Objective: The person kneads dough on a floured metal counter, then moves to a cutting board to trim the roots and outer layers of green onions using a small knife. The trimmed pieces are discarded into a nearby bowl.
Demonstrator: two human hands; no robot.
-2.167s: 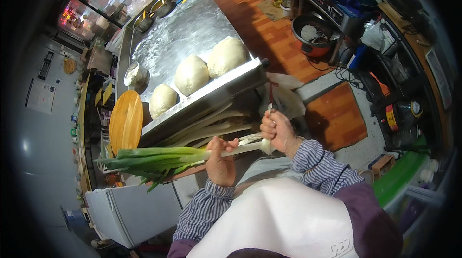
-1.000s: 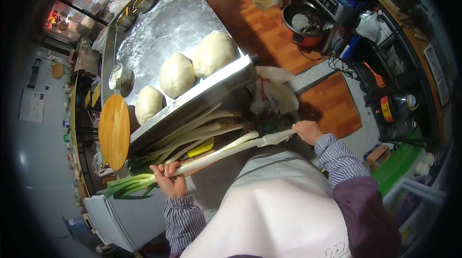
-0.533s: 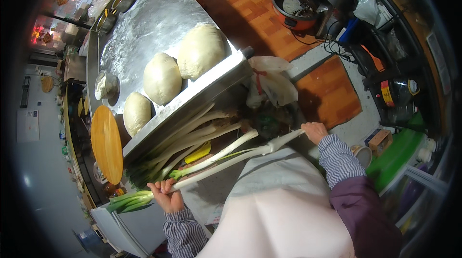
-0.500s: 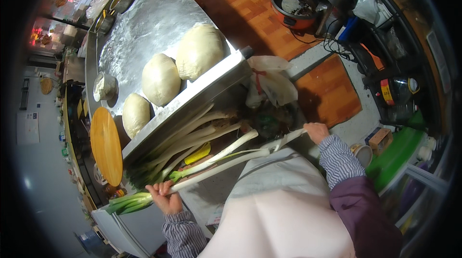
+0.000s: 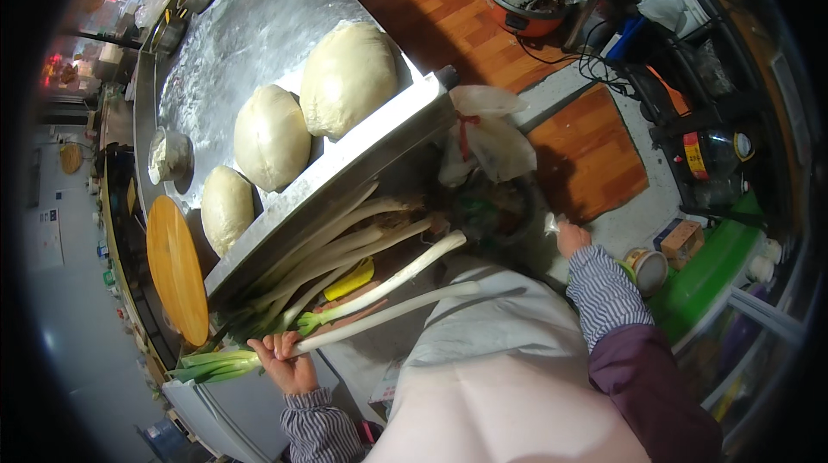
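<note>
A long green onion (image 5: 379, 311) slants across in front of my apron, its green tops at the lower left. My left hand (image 5: 289, 363) is closed around it near the leaves. Off to the right, apart from the stalk, my right hand (image 5: 573, 239) is closed on a small whitish scrap (image 5: 551, 223), which looks like peeled skin. Beyond the held stalk lies another pale, trimmed green onion (image 5: 423, 268). Behind it, more unpeeled green onions (image 5: 332, 243) lie in a heap under the table edge, with a yellow piece (image 5: 349, 279) among them that I cannot make out.
Several dough lumps (image 5: 349, 79) rest on the floured metal table (image 5: 250, 23), beside a small flour bowl (image 5: 169, 157). A round wooden board (image 5: 177, 269) leans at its left corner. A tied plastic bag (image 5: 492, 139) hangs at the near right corner. An orange pan (image 5: 528, 21) stands farther right.
The strip stretched between the stalk's end and my right hand has come away. My right hand now has a small scrap, slightly lower. The view has shifted a little.
</note>
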